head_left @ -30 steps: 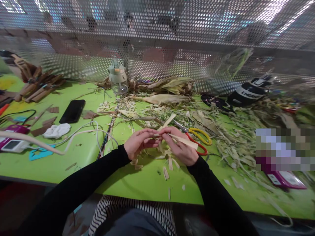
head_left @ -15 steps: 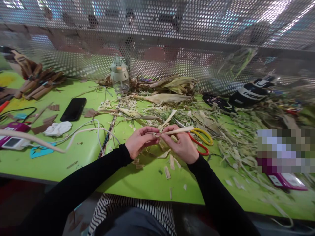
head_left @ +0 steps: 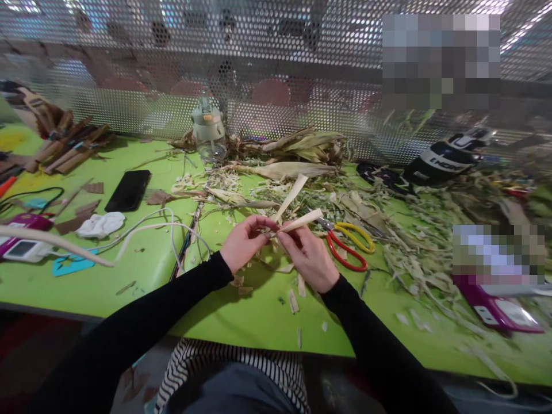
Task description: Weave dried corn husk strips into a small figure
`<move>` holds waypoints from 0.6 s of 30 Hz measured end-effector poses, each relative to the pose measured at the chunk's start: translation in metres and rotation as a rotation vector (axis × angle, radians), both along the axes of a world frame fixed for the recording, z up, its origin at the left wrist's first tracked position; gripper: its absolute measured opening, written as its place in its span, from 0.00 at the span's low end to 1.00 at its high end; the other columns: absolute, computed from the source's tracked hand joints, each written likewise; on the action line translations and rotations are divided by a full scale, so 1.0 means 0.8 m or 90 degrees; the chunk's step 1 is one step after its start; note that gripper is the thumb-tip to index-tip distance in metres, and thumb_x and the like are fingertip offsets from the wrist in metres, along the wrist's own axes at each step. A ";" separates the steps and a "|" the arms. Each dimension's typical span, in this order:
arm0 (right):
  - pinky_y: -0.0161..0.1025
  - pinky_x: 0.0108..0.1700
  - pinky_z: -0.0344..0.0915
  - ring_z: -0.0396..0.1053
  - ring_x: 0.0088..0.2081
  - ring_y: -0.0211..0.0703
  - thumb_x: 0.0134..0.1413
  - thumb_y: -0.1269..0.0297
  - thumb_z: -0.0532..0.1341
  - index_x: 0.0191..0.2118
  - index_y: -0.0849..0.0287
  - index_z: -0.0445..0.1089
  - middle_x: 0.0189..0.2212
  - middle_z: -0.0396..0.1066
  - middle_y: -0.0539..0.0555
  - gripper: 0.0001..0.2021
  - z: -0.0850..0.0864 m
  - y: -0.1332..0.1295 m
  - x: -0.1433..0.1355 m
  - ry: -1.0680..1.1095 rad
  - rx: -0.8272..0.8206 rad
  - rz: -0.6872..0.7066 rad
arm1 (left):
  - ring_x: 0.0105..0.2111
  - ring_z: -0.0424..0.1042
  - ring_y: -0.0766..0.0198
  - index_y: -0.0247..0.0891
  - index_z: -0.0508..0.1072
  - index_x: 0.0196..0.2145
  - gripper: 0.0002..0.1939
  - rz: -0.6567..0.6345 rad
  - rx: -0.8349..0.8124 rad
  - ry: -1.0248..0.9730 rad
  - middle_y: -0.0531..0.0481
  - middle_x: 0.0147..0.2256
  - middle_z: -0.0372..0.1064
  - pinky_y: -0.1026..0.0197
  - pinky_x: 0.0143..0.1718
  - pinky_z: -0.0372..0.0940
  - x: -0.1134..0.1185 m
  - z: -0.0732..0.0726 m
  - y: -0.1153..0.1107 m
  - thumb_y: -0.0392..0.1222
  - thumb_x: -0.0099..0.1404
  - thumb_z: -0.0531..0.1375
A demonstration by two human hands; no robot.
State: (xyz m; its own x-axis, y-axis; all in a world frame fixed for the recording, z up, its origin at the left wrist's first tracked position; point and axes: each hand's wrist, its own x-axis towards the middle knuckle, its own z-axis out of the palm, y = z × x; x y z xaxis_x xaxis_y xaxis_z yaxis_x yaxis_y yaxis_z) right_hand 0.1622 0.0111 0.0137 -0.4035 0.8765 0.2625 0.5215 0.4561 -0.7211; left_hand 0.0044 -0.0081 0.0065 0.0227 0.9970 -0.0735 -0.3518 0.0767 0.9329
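Note:
My left hand (head_left: 246,240) and my right hand (head_left: 311,256) meet over the green table, fingers pinched together. Between them is a pale corn husk strip (head_left: 305,219), one end of which sticks out to the right above my right hand. Another pale husk piece (head_left: 293,196) rises from between my fingertips toward the back. The spot where the pieces meet is hidden by my fingers. Scissors (head_left: 348,254) with one red and one yellow handle lie just right of my right hand. Small husk scraps (head_left: 294,301) are scattered below my hands.
Dried corn husks (head_left: 297,170) and shreds cover the back and right of the green table (head_left: 142,293). A clear bottle (head_left: 209,135), a black bottle (head_left: 444,161), a phone (head_left: 128,191), a white cable (head_left: 172,221), crumpled tissue (head_left: 100,225) and purple devices (head_left: 495,307) stand or lie around.
My right hand has shifted slightly left and turned, swinging the strip's free end upward. The other husk piece now stands out longer toward the back. More of the scissors shows.

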 end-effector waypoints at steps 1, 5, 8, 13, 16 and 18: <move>0.36 0.27 0.63 0.67 0.25 0.39 0.60 0.58 0.54 0.38 0.58 0.65 0.28 0.71 0.52 0.09 0.000 -0.002 -0.001 -0.006 0.016 -0.011 | 0.33 0.72 0.69 0.34 0.68 0.32 0.10 0.002 0.002 -0.001 0.51 0.33 0.72 0.65 0.37 0.66 0.000 0.000 0.000 0.25 0.53 0.62; 0.37 0.29 0.63 0.68 0.27 0.41 0.62 0.60 0.52 0.39 0.57 0.62 0.28 0.70 0.53 0.08 0.000 -0.005 -0.004 0.012 0.028 -0.013 | 0.30 0.73 0.69 0.36 0.63 0.34 0.16 0.005 -0.066 -0.094 0.53 0.30 0.74 0.61 0.39 0.68 0.001 -0.002 0.002 0.26 0.52 0.64; 0.37 0.28 0.64 0.68 0.26 0.41 0.62 0.59 0.52 0.38 0.57 0.61 0.29 0.70 0.53 0.08 0.001 -0.005 -0.004 0.020 -0.005 -0.006 | 0.28 0.73 0.71 0.34 0.66 0.36 0.16 -0.024 -0.123 -0.151 0.53 0.30 0.75 0.64 0.39 0.68 0.000 -0.005 0.003 0.25 0.51 0.65; 0.37 0.29 0.65 0.69 0.27 0.41 0.61 0.58 0.53 0.36 0.57 0.61 0.30 0.71 0.54 0.08 0.004 -0.006 -0.004 0.028 -0.023 0.006 | 0.27 0.73 0.71 0.32 0.70 0.32 0.11 -0.077 -0.151 -0.130 0.51 0.28 0.74 0.63 0.39 0.69 -0.003 -0.008 0.003 0.31 0.52 0.67; 0.35 0.26 0.62 0.66 0.25 0.38 0.60 0.56 0.54 0.34 0.57 0.62 0.26 0.70 0.51 0.10 0.005 -0.005 -0.005 0.016 -0.017 -0.015 | 0.26 0.73 0.71 0.33 0.69 0.29 0.11 -0.076 -0.119 -0.076 0.52 0.26 0.72 0.63 0.37 0.69 -0.001 -0.009 0.001 0.36 0.52 0.68; 0.34 0.24 0.59 0.63 0.22 0.37 0.58 0.54 0.57 0.35 0.57 0.65 0.23 0.68 0.49 0.11 0.004 -0.004 -0.005 0.011 -0.020 -0.036 | 0.25 0.71 0.72 0.33 0.68 0.28 0.12 -0.072 -0.087 -0.037 0.53 0.24 0.71 0.65 0.35 0.69 0.001 -0.010 0.001 0.39 0.52 0.68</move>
